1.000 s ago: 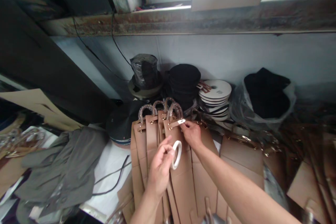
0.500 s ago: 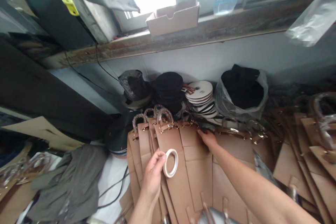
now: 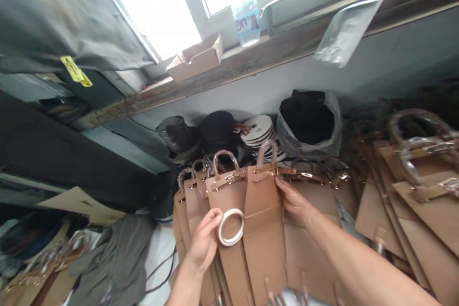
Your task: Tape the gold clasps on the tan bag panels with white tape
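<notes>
My left hand (image 3: 205,239) pinches the edge of a white tape roll (image 3: 221,229), held upright in front of the tan bag panels. My right hand (image 3: 292,198) has its fingers closed at the upper right edge of one tan panel (image 3: 265,210), just below its plastic-wrapped handle (image 3: 267,153) and metal fittings. Left of that panel, another tan panel (image 3: 224,196) with a wrapped handle and clasp leans among several similar ones.
Behind the panels stand black rolls (image 3: 218,126), white reels (image 3: 258,126) and a plastic bag of black material (image 3: 306,119). A cardboard box (image 3: 197,62) and a bottle (image 3: 246,24) sit on the sill. Grey cloth (image 3: 114,253) lies left; more panels (image 3: 423,229) lean right.
The panel at my right hand has come up and forward, its handle now standing higher. The tape roll has turned to face the camera more. The view has shifted and tilted.
</notes>
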### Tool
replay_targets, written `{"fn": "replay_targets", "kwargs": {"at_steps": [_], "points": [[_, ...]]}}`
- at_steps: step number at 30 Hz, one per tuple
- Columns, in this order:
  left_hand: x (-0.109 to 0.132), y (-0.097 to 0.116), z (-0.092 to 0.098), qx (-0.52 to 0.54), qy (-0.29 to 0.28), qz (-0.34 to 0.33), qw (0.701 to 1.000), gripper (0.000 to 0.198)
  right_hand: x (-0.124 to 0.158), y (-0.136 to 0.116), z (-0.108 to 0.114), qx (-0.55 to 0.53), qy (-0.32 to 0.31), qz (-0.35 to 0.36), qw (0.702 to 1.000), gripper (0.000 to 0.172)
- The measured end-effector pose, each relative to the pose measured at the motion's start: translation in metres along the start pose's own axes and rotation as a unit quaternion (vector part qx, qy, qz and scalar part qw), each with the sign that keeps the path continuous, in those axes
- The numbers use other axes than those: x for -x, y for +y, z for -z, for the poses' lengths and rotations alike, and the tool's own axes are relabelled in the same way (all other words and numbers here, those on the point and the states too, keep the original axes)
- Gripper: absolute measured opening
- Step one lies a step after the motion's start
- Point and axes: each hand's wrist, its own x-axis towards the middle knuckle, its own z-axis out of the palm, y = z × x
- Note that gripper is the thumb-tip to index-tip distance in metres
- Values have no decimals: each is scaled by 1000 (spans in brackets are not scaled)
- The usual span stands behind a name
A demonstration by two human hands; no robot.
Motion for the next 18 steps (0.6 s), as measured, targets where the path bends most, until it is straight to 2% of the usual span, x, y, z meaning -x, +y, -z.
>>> {"fn": "replay_targets", "kwargs": {"at_steps": [2,5,7,9,11,14,16,18], "points": [[2,6,-21,-26,-50,9,998,23,3,-5,-16,1,-24,-8,1000,43],[1,11,-56,-27,-121,12,992,22,11,-13,-30,9,1,0,1000,42],[0,11,-74,-7,-145,23,989,20,26,-19,-24,4,38,17,999,41],[-1,8,-85,9,-147,41,988,19,47,-24,-6,-6,80,32,996,39],[-2,4,-89,26,-135,68,988,19,71,-28,18,-14,136,36,990,37],[-7,-8,-82,46,-87,95,991,22,101,-33,48,-5,262,35,964,36],[-13,-17,-73,46,-47,91,994,25,115,-36,56,24,336,49,940,37],[-18,-27,-64,32,-17,79,996,29,123,-39,55,74,371,73,923,41]]}}
